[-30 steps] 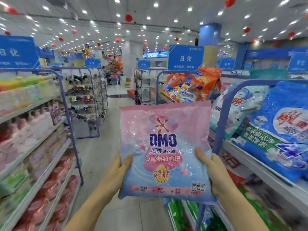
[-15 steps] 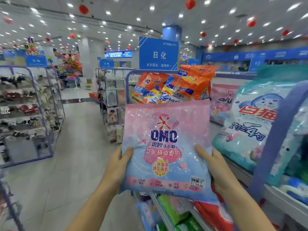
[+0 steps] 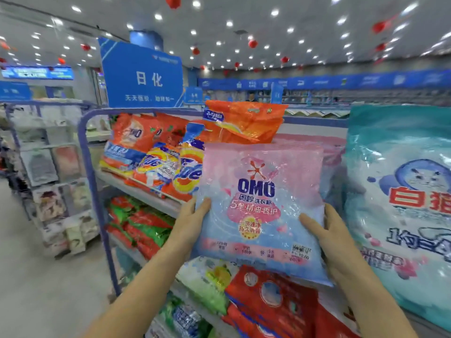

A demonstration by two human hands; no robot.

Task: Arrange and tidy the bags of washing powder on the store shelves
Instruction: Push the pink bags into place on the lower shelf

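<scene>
Now | left hand (image 3: pixel 192 215), right hand (image 3: pixel 334 237): fingers clamped on OMO bag (image 3: pixel 258 191), mostly hidden behind | teal bag (image 3: pixel 402 191) cropped

Ahead of you, a blue sign (image 3: pixel 142 74) with white characters stands under red lanterns (image 3: pixel 252 43) and rows of ceiling lights (image 3: pixel 229 23); pale floor (image 3: pixel 48 289) stretches to your left.

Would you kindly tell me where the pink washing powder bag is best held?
Grip the pink bag by its lower side edges, one hand from each side, as the left hand and right hand do: it is a flat, soft pouch held upright.
</scene>
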